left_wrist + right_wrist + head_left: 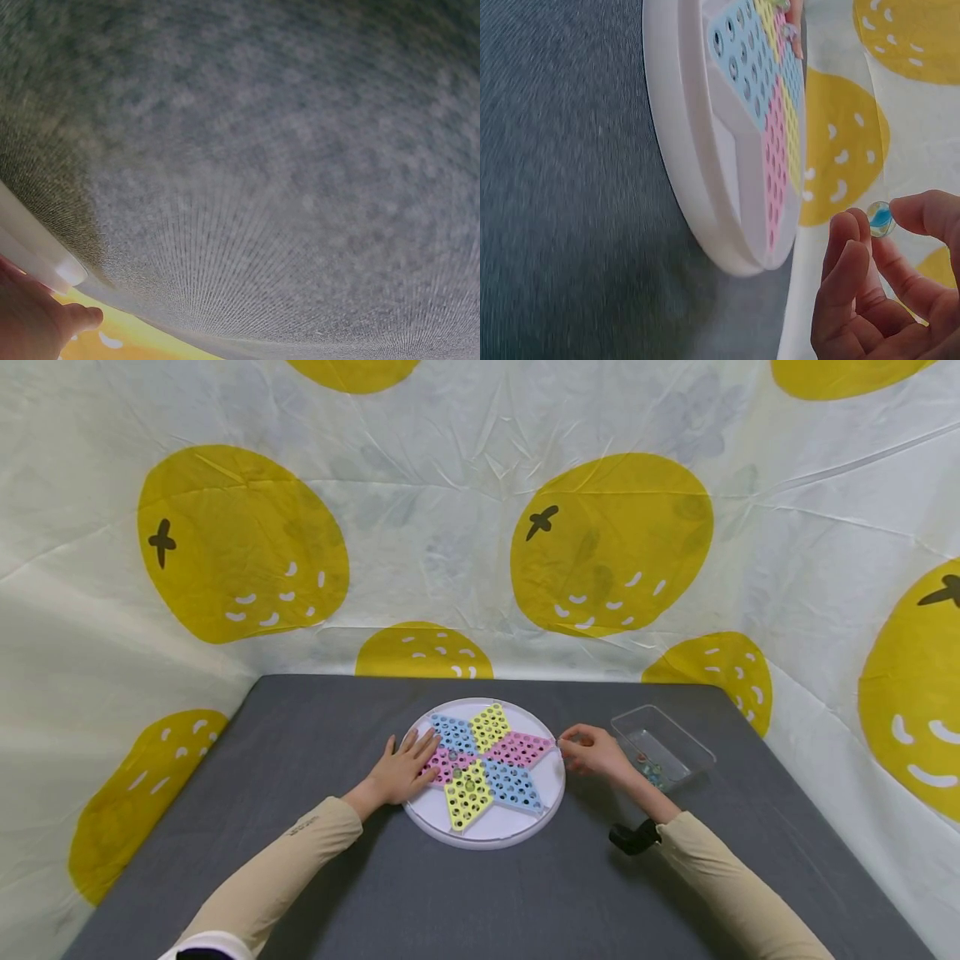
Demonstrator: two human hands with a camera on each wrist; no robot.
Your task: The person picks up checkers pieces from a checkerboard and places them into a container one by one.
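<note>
Lower right in the right wrist view, a marble [880, 218] sits pinched between the right hand's [595, 752] fingertips. Left of centre in the head view, the left hand [400, 770], fingers spread, rests on the board [517, 827].

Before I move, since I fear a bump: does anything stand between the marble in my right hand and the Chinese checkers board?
Nothing visible stands between the blue-swirled glass marble and the Chinese checkers board; only the left hand covers part of its left side.
</note>
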